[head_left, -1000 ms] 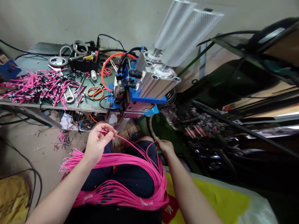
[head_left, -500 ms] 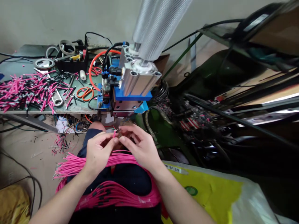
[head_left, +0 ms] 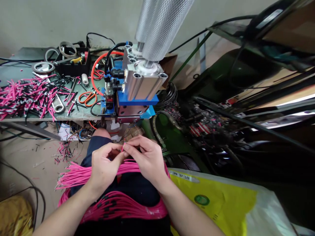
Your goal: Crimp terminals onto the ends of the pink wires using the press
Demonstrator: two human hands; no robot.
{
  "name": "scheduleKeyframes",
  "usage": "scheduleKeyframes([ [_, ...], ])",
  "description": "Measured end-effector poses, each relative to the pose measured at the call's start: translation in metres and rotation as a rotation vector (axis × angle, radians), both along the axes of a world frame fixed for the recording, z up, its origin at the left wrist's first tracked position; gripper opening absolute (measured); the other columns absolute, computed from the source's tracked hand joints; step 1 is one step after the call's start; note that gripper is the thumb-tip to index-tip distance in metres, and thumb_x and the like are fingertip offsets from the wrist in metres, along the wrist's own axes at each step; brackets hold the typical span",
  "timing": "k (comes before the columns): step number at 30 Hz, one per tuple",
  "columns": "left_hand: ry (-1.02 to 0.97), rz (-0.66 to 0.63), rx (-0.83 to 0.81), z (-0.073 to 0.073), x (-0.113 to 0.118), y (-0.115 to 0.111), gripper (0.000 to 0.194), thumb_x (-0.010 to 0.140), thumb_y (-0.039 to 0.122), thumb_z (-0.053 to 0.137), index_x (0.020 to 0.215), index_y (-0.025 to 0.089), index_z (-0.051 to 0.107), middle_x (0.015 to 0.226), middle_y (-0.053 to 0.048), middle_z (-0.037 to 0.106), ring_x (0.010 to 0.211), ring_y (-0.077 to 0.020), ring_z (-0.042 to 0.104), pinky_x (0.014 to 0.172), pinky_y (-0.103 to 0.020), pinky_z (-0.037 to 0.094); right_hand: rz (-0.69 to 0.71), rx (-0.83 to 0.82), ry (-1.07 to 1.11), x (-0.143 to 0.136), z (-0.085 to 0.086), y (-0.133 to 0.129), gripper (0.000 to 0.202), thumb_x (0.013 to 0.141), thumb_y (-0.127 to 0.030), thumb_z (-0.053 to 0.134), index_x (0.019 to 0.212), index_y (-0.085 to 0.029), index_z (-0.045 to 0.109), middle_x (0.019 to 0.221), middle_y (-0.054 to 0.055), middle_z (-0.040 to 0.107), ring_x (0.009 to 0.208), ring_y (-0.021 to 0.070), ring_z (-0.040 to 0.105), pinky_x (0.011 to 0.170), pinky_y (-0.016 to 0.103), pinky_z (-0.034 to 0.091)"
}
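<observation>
Over my lap, my left hand (head_left: 105,163) pinches a pink cable (head_left: 122,148) between thumb and fingers. My right hand (head_left: 148,159) is closed on the same cable's end, its thumb and forefinger pressed together at the tip. The fingertips of both hands nearly meet there and hide most of the end. Beneath my hands a bundle of pink cables (head_left: 76,175) lies across my thighs, its stripped ends fanned to the left. Nearer my body, the bundle loops round with black sleeves (head_left: 108,206) on several cables.
A pneumatic press (head_left: 137,88) stands at the bench edge ahead. On the bench (head_left: 27,54) lie a heap of pink and black offcuts (head_left: 27,96), orange-handled scissors (head_left: 88,99), a wrench (head_left: 58,104) and a black tool box (head_left: 72,67). To my right is a yellow sack (head_left: 219,200).
My right fingers have closed in on the cable end, where the small wires were showing. The view has shifted slightly.
</observation>
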State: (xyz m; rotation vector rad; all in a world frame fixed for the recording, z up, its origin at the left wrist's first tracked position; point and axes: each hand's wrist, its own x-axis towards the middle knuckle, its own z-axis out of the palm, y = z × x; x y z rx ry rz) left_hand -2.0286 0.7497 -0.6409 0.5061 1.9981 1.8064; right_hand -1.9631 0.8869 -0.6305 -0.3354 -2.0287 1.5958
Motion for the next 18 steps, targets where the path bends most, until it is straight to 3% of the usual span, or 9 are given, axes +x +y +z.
scheduleKeyframes([
  [2, 0.035, -0.003, -0.031, 0.001, 0.001, 0.0, 0.013, 0.082, 0.032, 0.08, 0.083, 0.019, 0.078, 0.061, -0.001, 0.073, 0.053, -0.0166, 0.066, 0.05, -0.024, 0.052, 0.03, 0.022, -0.062, 0.001, 0.001, 0.005, 0.004, 0.085, -0.024, 0.08, 0.084, -0.022, 0.076, 0.08, 0.003, 0.073, 0.073, 0.0182, 0.067, 0.062, 0.03, 0.051],
  [5, 0.199, 0.01, -0.069, 0.002, 0.002, -0.001, 0.01, 0.084, 0.027, 0.077, 0.078, 0.019, 0.077, 0.06, 0.0, 0.071, 0.05, -0.0139, 0.063, 0.048, -0.022, 0.048, 0.03, 0.175, -0.063, 0.002, 0.004, 0.011, 0.016, 0.079, -0.021, 0.083, 0.093, -0.022, 0.077, 0.089, 0.004, 0.073, 0.082, 0.0199, 0.068, 0.066, 0.031, 0.052],
  [9, 0.559, 0.024, -0.083, 0.0, 0.004, -0.004, 0.007, 0.088, 0.016, 0.074, 0.081, 0.018, 0.075, 0.065, 0.002, 0.069, 0.053, -0.0101, 0.06, 0.051, -0.02, 0.045, 0.003, 0.252, -0.068, 0.006, 0.009, 0.01, 0.006, 0.084, -0.015, 0.078, 0.084, -0.021, 0.075, 0.084, 0.002, 0.072, 0.079, 0.0175, 0.068, 0.067, 0.029, 0.053],
  [12, 0.81, 0.036, -0.105, -0.004, 0.005, -0.005, 0.007, 0.091, 0.01, 0.069, 0.088, 0.015, 0.074, 0.068, 0.001, 0.067, 0.056, -0.0102, 0.061, 0.055, -0.022, 0.045, -0.017, 0.26, -0.093, 0.008, 0.008, 0.007, 0.01, 0.085, -0.01, 0.073, 0.082, -0.02, 0.075, 0.081, 0.002, 0.072, 0.075, 0.0155, 0.067, 0.062, 0.027, 0.052],
  [18, 1.094, 0.062, -0.229, -0.01, 0.008, -0.004, 0.009, 0.092, 0.004, 0.066, 0.092, 0.009, 0.074, 0.064, -0.001, 0.062, 0.053, -0.0131, 0.056, 0.055, -0.028, 0.041, -0.107, 0.385, -0.011, 0.01, 0.001, -0.003, 0.008, 0.084, -0.011, 0.072, 0.083, -0.018, 0.073, 0.079, 0.003, 0.071, 0.076, 0.0176, 0.067, 0.069, 0.03, 0.054],
])
